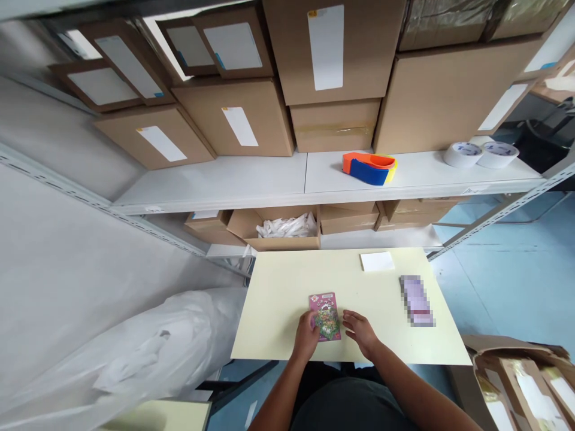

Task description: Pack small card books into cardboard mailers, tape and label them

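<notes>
A flat pink packet [327, 317] with a colourful garden-like picture and a small white label lies near the front middle of the pale yellow table [278, 287]. My left hand [306, 335] is closed on its left edge, thumb over the front. To the right of the packet is my right hand [359, 330], apart from it, fingers spread and holding nothing. Whether the packet is a thin box or a booklet I cannot tell.
At the table's back lies a white card [376, 261]; a blurred purple item [417, 302] is on the right. The shelf holds a tape dispenser [368, 169], tape rolls [462, 154] and cartons [233, 123]. An open carton [287, 243] contains white plastic. Another box [516, 383] stands front right.
</notes>
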`<state>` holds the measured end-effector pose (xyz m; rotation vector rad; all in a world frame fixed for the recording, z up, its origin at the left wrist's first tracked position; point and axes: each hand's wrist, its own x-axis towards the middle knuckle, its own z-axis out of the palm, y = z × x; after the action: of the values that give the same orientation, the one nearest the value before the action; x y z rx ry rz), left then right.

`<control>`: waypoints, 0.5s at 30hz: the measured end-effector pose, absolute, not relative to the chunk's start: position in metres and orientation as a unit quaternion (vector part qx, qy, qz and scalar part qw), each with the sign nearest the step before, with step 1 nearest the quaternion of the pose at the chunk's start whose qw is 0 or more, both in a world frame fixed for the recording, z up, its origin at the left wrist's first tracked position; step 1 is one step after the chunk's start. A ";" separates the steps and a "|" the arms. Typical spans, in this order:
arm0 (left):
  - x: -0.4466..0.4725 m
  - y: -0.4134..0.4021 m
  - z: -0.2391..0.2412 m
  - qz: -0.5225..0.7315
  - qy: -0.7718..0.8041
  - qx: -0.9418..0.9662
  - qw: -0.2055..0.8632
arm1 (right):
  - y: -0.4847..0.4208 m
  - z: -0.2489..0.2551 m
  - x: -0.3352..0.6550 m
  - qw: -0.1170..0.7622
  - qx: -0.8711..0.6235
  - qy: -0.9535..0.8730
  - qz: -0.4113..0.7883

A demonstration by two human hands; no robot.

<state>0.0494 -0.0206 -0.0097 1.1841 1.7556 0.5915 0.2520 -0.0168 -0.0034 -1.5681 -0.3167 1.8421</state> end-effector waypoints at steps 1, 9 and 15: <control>0.051 -0.022 -0.011 0.234 0.720 0.476 0.448 | -0.017 -0.004 0.252 0.338 -0.603 -0.120 0.712; 0.062 -0.013 -0.013 0.218 0.723 0.471 0.456 | -0.007 -0.003 0.235 0.284 -0.644 -0.112 0.702; 0.067 -0.005 -0.013 0.258 0.707 0.412 0.514 | 0.011 0.001 0.221 0.233 -0.692 -0.147 0.667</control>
<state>0.0668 -0.0052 -0.0128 0.9894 1.6998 0.6199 0.2211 0.0110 0.0011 -1.8999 -0.4044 1.8326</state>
